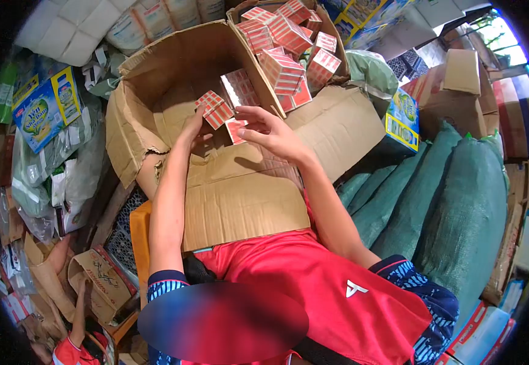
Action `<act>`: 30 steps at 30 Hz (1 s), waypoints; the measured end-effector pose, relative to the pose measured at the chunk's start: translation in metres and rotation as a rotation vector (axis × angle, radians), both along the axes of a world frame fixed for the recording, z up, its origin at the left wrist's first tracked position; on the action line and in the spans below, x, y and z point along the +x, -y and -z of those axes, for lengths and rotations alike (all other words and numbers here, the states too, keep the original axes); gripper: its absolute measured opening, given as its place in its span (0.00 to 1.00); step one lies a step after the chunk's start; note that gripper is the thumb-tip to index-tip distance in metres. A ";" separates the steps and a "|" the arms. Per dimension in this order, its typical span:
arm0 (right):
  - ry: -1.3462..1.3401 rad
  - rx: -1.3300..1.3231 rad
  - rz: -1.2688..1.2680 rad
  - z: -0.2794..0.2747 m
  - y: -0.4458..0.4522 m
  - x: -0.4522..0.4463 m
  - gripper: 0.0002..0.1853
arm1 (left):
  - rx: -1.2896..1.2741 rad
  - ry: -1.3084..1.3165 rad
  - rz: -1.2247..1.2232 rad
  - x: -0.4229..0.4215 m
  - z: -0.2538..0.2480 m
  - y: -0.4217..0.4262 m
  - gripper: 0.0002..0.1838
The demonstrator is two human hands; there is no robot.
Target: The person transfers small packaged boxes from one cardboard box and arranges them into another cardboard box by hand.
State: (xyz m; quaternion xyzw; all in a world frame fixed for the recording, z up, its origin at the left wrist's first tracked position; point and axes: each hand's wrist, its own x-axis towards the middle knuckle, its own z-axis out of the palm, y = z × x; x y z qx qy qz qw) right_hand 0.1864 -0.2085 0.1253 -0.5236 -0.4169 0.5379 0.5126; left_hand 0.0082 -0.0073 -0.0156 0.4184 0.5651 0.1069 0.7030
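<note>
My left hand (193,129) is over the open cardboard box (216,167) in front of me, thumb and fingers apart. Its fingertips are at the left edge of a small red-and-white striped box (214,110), which lies tilted; whether they touch it I cannot tell. My right hand (272,135) is opposite, palm turned inward, with spread, slightly bent fingers and nothing visible in its grasp. Beside its fingertips are another striped box (240,89) and a red-and-white box (236,130), partly hidden by the hand.
A second carton behind holds several striped boxes (283,70). Large green sacks (459,201) lean at the right. Blue-and-yellow packs (45,109) and plastic bags are at the left. A co-worker's arm (81,310) reaches to a carton (100,286) at the lower left.
</note>
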 end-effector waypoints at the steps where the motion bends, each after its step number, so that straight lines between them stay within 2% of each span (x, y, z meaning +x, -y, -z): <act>1: 0.032 -0.012 -0.020 0.002 0.001 0.000 0.35 | -0.019 0.052 0.008 0.001 -0.005 0.005 0.35; 3: 0.103 -0.030 -0.066 0.004 -0.001 0.000 0.33 | -0.053 0.161 0.017 0.001 -0.018 0.007 0.30; 6: 0.133 0.002 -0.063 0.002 -0.001 -0.001 0.33 | -0.018 0.282 -0.024 0.000 -0.010 0.002 0.25; 9: 0.048 0.029 -0.007 0.004 0.000 -0.001 0.35 | 0.254 0.403 -0.026 0.008 -0.011 0.004 0.30; 10: 0.032 0.014 -0.002 0.004 0.000 0.000 0.35 | 0.369 0.357 0.049 0.007 0.015 -0.008 0.35; 13: 0.001 -0.004 0.009 0.002 0.001 0.000 0.34 | 0.658 0.170 0.306 -0.007 0.085 -0.017 0.36; 14: 0.002 0.010 0.012 0.000 0.001 0.000 0.33 | 0.891 0.072 0.362 -0.009 0.117 -0.025 0.38; 17: -0.075 0.113 0.062 -0.012 0.002 -0.002 0.30 | 0.425 0.049 0.308 0.002 0.015 0.006 0.36; 21: -0.393 0.199 0.292 -0.027 0.009 0.016 0.26 | 0.588 -0.102 0.254 -0.004 0.045 -0.009 0.40; 22: -0.349 0.232 0.409 -0.027 0.009 0.023 0.26 | 0.580 -0.149 0.245 -0.003 0.051 -0.013 0.41; 26: 0.112 0.274 0.716 0.018 0.001 0.056 0.29 | 0.672 -0.408 0.211 -0.001 0.070 -0.038 0.44; 28: 0.274 0.180 0.802 0.039 0.003 0.068 0.33 | 0.510 -0.276 0.276 0.001 0.038 -0.037 0.45; 29: 0.252 0.135 0.794 0.041 0.004 0.071 0.35 | 0.431 -0.208 0.306 0.002 0.026 -0.040 0.45; 30: 0.229 0.092 0.781 0.042 0.006 0.073 0.37 | 0.532 -0.138 0.370 -0.001 0.071 -0.060 0.44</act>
